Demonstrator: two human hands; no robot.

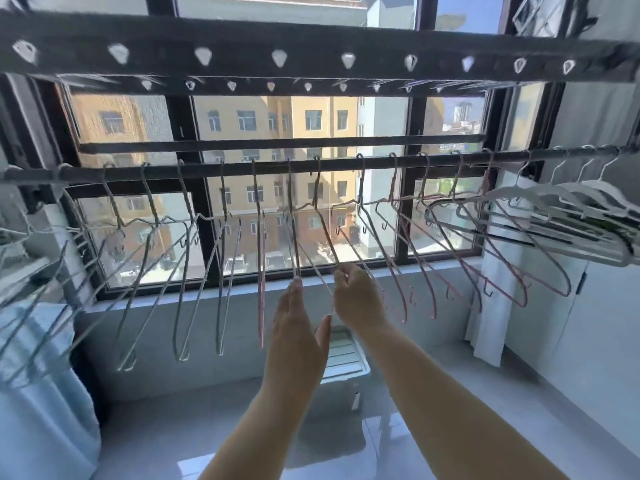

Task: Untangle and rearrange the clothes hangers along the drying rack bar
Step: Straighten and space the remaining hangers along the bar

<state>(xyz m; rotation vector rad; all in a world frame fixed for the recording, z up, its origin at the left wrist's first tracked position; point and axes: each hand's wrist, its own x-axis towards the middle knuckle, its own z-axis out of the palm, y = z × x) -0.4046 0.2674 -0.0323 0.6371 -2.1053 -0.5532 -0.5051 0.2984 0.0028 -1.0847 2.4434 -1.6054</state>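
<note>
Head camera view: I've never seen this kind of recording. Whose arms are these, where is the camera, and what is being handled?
There is no machine here. The camera sits on a person's head and looks forward and down, so the two bare arms are the wearer's own. In front of a window runs a drying rack bar hung with a row of wire hangers, and white hangers are bunched at the far right. The right hand pinches the lower part of one pink hanger. The left hand is open with its fingers straight, its fingertips up at the neighbouring hanger; whether they touch it is unclear. A lidded white box stands on the floor below.
</note>
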